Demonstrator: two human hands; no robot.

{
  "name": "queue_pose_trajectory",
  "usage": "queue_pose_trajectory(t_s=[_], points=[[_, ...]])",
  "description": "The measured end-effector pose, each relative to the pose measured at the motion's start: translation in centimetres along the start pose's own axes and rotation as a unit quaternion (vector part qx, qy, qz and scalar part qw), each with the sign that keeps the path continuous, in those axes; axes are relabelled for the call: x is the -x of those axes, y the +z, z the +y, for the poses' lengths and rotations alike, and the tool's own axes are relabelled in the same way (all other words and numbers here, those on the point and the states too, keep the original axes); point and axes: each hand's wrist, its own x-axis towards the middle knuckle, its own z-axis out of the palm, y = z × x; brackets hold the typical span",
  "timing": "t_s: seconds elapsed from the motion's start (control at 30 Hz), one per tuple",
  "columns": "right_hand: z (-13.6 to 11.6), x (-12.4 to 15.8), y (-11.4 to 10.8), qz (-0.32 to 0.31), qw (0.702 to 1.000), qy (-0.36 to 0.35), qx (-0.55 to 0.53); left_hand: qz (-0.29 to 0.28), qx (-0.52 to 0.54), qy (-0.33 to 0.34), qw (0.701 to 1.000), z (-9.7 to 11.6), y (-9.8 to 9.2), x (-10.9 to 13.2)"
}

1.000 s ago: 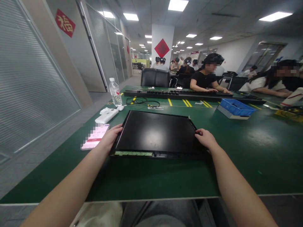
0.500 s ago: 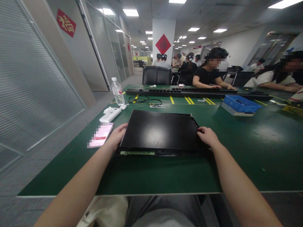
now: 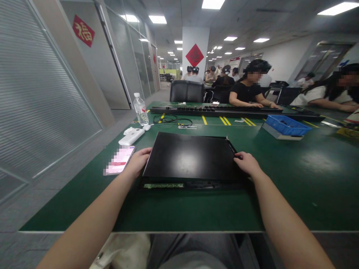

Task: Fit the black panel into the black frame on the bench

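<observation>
The panel (image 3: 187,155) lies over a dark frame (image 3: 213,185) on the green bench (image 3: 196,215), face up and spanning the space between the two hands. The left hand (image 3: 141,162) is closed about the panel's left edge, its fingertips partly hidden. The right hand (image 3: 246,163) is pinched on the panel's right edge; whether the frame's rim is also caught there, I cannot tell.

As for progress, panel and frame look loosely stacked rather than joined. Along the panel's near edge a dark gap shows, and the frame's front strip with its green board (image 3: 163,185) is uncovered. At the panel's far right corner, a bit of the frame's rim also shows past it. So the panel does not appear seated flush, and no fastening is visible; what lies beneath it is hidden.

Of the containers, a blue tray (image 3: 298,130) stands beyond the panel to its right, on a pale box (image 3: 280,134). Small dark pieces (image 3: 284,122) lie in the tray, too small to identify; the box's contents are out of sight. Beyond the panel to its left stands a capped bottle (image 3: 141,112), with what seems to be clear liquid inside. A phone (image 3: 120,162) lies left of the panel, near the left hand.
</observation>
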Motion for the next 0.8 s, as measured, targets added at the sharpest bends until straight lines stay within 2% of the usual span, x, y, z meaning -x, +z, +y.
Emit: queue_pose_trajectory(t_s=[0.13,0.23,0.37,0.53,0.8], points=[[0.16,-0.09,0.15,0.002,1.000,0.005,-0.002,0.025,0.044,0.000,0.999,0.18,0.31,-0.20],[0.44,-0.27,0.36,0.003,1.000,-0.001,-0.003,0.053,0.008,0.004,0.999,0.03,0.30,-0.07],[0.76,-0.60,0.58,0.007,1.000,-0.009,-0.003,0.023,-0.083,0.024,0.996,-0.35,0.33,0.46],[0.81,-0.74,0.54,0.006,1.000,-0.006,-0.001,-0.012,-0.093,0.051,0.994,-0.67,0.34,0.53],[0.68,-0.74,0.54,0.026,0.999,-0.005,-0.023,0.015,-0.175,0.119,0.977,-0.48,-0.30,0.07]])
